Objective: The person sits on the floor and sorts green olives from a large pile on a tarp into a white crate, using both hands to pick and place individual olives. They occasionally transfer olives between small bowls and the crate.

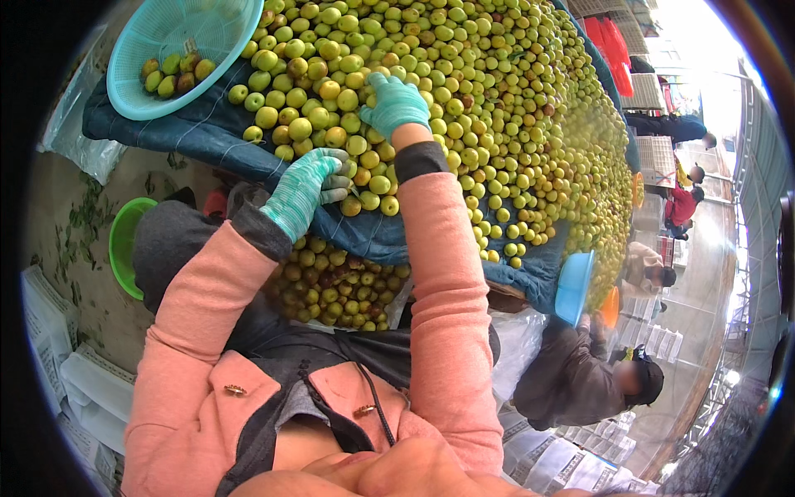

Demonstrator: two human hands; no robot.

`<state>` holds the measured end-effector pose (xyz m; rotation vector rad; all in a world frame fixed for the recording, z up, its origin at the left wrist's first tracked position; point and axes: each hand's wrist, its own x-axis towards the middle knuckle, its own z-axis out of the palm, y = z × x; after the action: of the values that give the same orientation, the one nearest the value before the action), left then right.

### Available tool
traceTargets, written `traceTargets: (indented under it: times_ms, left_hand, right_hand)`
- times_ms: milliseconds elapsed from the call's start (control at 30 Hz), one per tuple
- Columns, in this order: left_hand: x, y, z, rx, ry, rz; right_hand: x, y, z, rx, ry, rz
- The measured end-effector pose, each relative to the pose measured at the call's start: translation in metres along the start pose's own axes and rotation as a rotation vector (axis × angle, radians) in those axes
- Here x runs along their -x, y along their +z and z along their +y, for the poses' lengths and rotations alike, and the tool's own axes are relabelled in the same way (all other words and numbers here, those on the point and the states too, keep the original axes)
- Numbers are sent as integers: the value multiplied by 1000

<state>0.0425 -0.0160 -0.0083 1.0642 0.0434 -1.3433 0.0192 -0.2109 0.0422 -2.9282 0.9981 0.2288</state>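
A wide heap of green-yellow jujube-like fruit (472,118) lies on a dark blue cloth (366,233) before me. My right hand (397,105), in a turquoise knit glove, rests palm down on the heap. Its thumb stands apart from the fingers, and the palm is hidden. My left hand (310,189), gloved alike with grey-coated fingers, is at the heap's near edge. Those fingers curl beside the nearest fruit; whether they hold one is hidden. At the upper left, a light blue plastic basket (233,74) contains several fruit, some browned.
Below the cloth edge sits a container of browner fruit (348,289). A green basin (118,248) is on the left, near scattered leaves (87,217). On the right, a person in dark clothes (571,373) is beside a blue basin (572,289) and an orange basket (610,307). White-covered crates (99,385) stand lower left.
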Motion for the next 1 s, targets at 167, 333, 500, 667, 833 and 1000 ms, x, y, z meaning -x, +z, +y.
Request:
traceTargets:
  times_ms: [167,333,500,667,833,1000]
  left_hand:
    - [-1,-4,2,8,38,-11]
    - [1,-5,-1,-17,42,-36]
    - [5,-4,-2,-6,26,-56]
    - [6,0,-7,-22,10,-59]
    - [7,2,-11,-51,-1,-73]
    - [8,0,-11,-57,-11,-80]
  right_hand:
    - [53,-18,51,-527,-27,90]
    - [189,-49,143,-569,186,186]
    - [367,-76,223,-304,674,-19]
    - [475,-94,258,63,1097,-336]
    - [393,-65,230,-167,593,59]
    - [232,-10,148,-242,-9,325]
